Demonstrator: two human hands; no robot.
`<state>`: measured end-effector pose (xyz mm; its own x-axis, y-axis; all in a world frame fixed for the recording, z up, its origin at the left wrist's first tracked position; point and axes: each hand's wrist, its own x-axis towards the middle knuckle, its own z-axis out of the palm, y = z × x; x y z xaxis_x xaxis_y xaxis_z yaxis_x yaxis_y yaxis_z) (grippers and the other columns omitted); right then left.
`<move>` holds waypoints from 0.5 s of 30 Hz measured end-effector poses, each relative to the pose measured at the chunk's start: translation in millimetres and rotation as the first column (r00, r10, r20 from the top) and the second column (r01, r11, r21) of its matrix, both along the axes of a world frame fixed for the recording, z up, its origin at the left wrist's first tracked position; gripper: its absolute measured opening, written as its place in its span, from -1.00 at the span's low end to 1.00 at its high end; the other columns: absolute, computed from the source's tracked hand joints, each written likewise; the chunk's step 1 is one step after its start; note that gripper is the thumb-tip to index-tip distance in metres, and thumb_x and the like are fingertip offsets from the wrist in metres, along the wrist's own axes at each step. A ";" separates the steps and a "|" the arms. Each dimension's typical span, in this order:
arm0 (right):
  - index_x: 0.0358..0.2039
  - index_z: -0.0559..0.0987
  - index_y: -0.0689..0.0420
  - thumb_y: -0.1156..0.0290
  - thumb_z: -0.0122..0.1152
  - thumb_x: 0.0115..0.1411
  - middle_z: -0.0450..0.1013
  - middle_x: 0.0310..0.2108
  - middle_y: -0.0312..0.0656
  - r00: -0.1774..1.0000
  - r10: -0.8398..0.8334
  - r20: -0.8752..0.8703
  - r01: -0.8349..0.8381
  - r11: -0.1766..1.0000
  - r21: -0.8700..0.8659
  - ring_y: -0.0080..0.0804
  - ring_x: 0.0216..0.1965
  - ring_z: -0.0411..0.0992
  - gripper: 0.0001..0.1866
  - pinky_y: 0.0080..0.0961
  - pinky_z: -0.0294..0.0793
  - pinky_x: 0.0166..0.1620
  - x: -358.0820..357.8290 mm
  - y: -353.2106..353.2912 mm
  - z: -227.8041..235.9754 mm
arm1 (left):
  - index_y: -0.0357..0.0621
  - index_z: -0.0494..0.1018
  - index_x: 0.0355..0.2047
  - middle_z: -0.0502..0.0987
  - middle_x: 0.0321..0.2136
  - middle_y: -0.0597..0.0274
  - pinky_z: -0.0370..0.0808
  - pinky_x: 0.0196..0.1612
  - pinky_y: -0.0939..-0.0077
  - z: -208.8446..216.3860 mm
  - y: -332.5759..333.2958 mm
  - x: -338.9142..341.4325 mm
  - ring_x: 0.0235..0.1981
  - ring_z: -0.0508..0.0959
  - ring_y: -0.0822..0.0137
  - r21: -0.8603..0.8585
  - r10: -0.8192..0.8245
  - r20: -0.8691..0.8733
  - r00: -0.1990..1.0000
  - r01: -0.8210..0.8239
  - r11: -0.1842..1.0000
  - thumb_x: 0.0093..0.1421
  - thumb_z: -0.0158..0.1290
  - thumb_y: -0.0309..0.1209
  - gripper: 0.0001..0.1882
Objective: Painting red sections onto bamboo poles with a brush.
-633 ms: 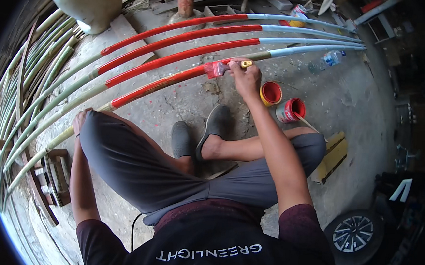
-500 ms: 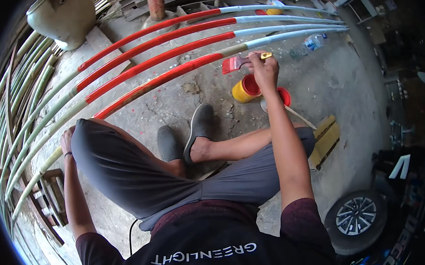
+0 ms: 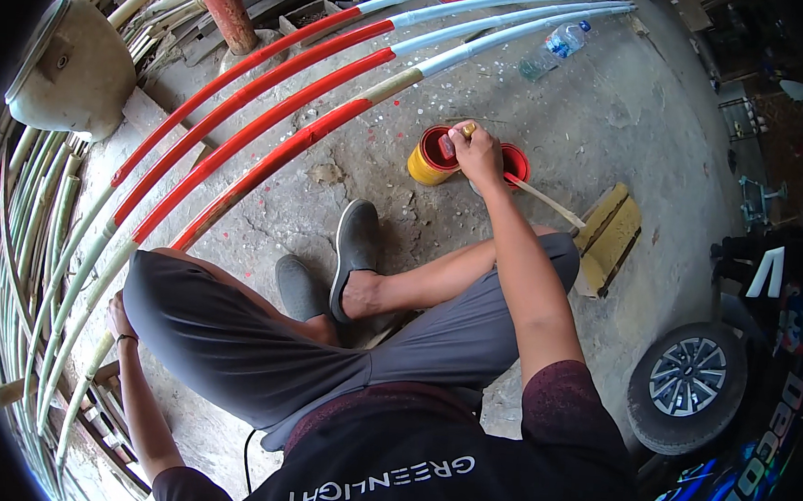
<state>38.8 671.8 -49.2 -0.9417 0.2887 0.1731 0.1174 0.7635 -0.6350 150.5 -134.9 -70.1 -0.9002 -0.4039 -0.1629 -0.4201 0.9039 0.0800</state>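
Note:
My right hand (image 3: 479, 155) is closed round the handle of a paintbrush (image 3: 447, 147), its bristle end down at the mouth of a yellow can (image 3: 426, 167) of red paint. Beside the can stands a second open container of red paint (image 3: 515, 163) with a stick leaning out. My left hand (image 3: 118, 316), beside my left knee, grips the nearest bamboo pole (image 3: 288, 148); the knee hides part of the fingers. That pole is red in the middle, with a bare band before its light blue far end and brownish patches low in the red. Several similarly painted poles (image 3: 271, 116) run alongside it.
A large clay pot (image 3: 74, 69) and a red post (image 3: 219, 0) stand at the far left, near stacked bamboo (image 3: 37, 197). A plastic bottle (image 3: 562, 43) lies beyond the cans. A yellow board (image 3: 609, 237) and a wheel (image 3: 687, 387) are at right.
My right hand has moved from beside the nearest pole's bare band down to the yellow can, lowering the brush into its mouth. My left hand stays by the knee; the view has shifted.

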 end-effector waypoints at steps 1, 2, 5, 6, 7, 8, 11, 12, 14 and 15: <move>-0.31 0.60 0.10 0.19 0.21 0.21 0.57 -0.41 0.02 1.000 0.017 0.005 -0.017 1.000 -0.008 0.06 -0.31 0.55 -0.77 -0.13 0.52 -0.22 -0.6 -0.1 -0.9 | -0.07 0.51 -0.07 0.57 -0.21 -0.09 0.50 -0.10 0.12 -2.8 -3.9 0.7 -0.16 0.58 -0.03 0.013 -0.021 -0.037 0.999 0.022 1.000 0.26 -0.07 -0.24 -0.68; -0.31 0.60 0.11 0.19 0.20 0.21 0.57 -0.41 0.03 1.000 0.025 0.004 -0.025 1.000 -0.007 0.07 -0.31 0.55 -0.76 -0.13 0.52 -0.22 -0.6 -0.1 -1.2 | -0.06 0.51 -0.07 0.57 -0.21 -0.08 0.50 -0.10 0.13 -5.0 -6.7 1.4 -0.16 0.58 -0.02 0.026 -0.012 -0.035 0.999 0.013 1.000 0.27 -0.08 -0.25 -0.69; -0.31 0.60 0.11 0.18 0.20 0.21 0.57 -0.42 0.03 0.999 0.029 0.042 -0.029 1.000 -0.007 0.07 -0.31 0.55 -0.75 -0.12 0.52 -0.22 1.7 1.0 0.4 | -0.05 0.51 -0.08 0.58 -0.22 -0.07 0.50 -0.12 0.15 -8.8 -9.3 3.9 -0.18 0.58 -0.01 0.100 -0.008 -0.083 0.997 0.017 0.995 0.29 -0.10 -0.26 -0.70; -0.32 0.59 0.12 0.18 0.20 0.21 0.56 -0.42 0.03 0.991 -0.006 0.136 0.006 1.000 0.002 0.08 -0.31 0.55 -0.75 -0.12 0.52 -0.22 2.5 1.3 1.7 | -0.05 0.52 -0.09 0.58 -0.23 -0.07 0.50 -0.13 0.16 -9.0 -9.2 3.8 -0.20 0.59 -0.01 0.100 0.001 -0.094 0.996 0.009 0.995 0.29 -0.10 -0.27 -0.71; -0.32 0.59 0.12 0.18 0.20 0.21 0.56 -0.42 0.03 0.997 0.023 0.080 -0.023 1.000 -0.010 0.08 -0.31 0.55 -0.75 -0.12 0.52 -0.22 3.5 1.5 2.9 | -0.05 0.52 -0.09 0.58 -0.23 -0.07 0.50 -0.13 0.16 -8.9 -8.8 3.4 -0.20 0.59 -0.01 0.156 -0.013 -0.133 0.991 0.034 0.987 0.29 -0.10 -0.27 -0.71; -0.33 0.59 0.12 0.18 0.20 0.21 0.56 -0.43 0.03 0.998 -0.025 0.063 0.028 0.999 -0.042 0.08 -0.31 0.55 -0.75 -0.12 0.52 -0.22 4.0 2.0 4.4 | -0.06 0.53 -0.11 0.58 -0.25 -0.07 0.50 -0.14 0.16 -8.9 -7.9 3.6 -0.22 0.59 -0.01 0.116 -0.025 -0.137 0.990 0.041 0.992 0.28 -0.10 -0.28 -0.71; -0.34 0.59 0.12 0.18 0.19 0.22 0.56 -0.43 0.03 0.998 -0.058 0.020 0.059 0.997 -0.048 0.08 -0.31 0.55 -0.75 -0.12 0.52 -0.22 5.9 2.3 6.9 | -0.08 0.55 -0.15 0.59 -0.30 -0.06 0.51 -0.17 0.16 -7.3 -5.1 1.0 -0.26 0.60 0.00 0.194 0.020 -0.147 0.989 0.008 0.981 0.28 -0.10 -0.29 -0.72; -0.35 0.58 0.12 0.17 0.19 0.22 0.56 -0.43 0.03 0.998 -0.052 -0.017 0.052 0.998 -0.021 0.08 -0.31 0.55 -0.74 -0.12 0.52 -0.22 6.0 2.7 7.1 | -0.08 0.56 -0.17 0.60 -0.32 -0.05 0.51 -0.18 0.16 -6.4 -3.7 -1.2 -0.28 0.60 0.01 0.229 0.064 -0.123 0.990 -0.034 0.973 0.28 -0.09 -0.29 -0.73; -0.35 0.59 0.12 0.17 0.19 0.22 0.56 -0.43 0.03 0.997 -0.074 0.005 0.074 0.996 -0.052 0.07 -0.31 0.55 -0.74 -0.12 0.52 -0.22 6.2 4.5 6.5 | -0.08 0.56 -0.17 0.60 -0.32 -0.05 0.51 -0.19 0.17 -2.7 -0.4 -1.1 -0.28 0.61 0.01 0.171 0.014 -0.094 0.995 0.003 0.985 0.28 -0.09 -0.29 -0.73; -0.34 0.59 0.12 0.17 0.19 0.21 0.57 -0.43 0.03 0.990 -0.122 0.076 0.128 0.988 -0.082 0.07 -0.31 0.55 -0.74 -0.13 0.52 -0.22 6.0 5.7 5.7 | -0.07 0.57 -0.17 0.60 -0.32 -0.04 0.52 -0.19 0.17 0.2 0.5 -1.4 -0.28 0.61 0.01 0.031 -0.034 -0.027 0.999 0.035 0.999 0.27 -0.09 -0.29 -0.73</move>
